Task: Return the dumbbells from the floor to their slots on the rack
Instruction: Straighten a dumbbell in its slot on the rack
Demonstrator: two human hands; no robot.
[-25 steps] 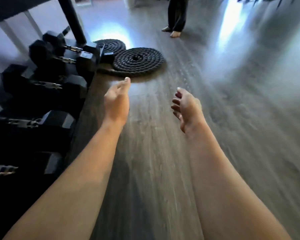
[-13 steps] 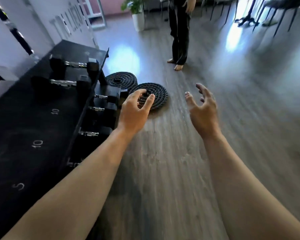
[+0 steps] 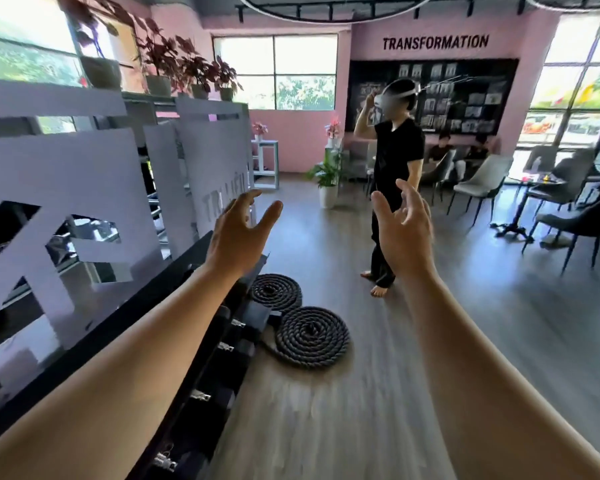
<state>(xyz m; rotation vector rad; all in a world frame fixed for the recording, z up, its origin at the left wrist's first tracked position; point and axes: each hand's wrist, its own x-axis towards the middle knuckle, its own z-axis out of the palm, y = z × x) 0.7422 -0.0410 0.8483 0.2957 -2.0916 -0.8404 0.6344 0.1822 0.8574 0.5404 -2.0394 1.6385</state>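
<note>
Both bare arms reach forward at chest height. The left hand (image 3: 237, 233) is released, with its fingers spread and nothing in it, above the far end of the black metal dumbbell rack (image 3: 174, 292). The right hand (image 3: 404, 230) is also released and holds nothing, in front of a person in black clothes (image 3: 394, 161) who stands barefoot on the grey wooden floor (image 3: 378, 393). The black hexagonal dumbbells with chrome handles (image 3: 227, 348) lie in a row on the lower tier of the rack, below the left forearm. Two coiled black battle ropes (image 3: 310, 336) lie on the floor just beside the end of the rack. Grey chairs (image 3: 478, 181) stand at the right, well apart from the rack.
</note>
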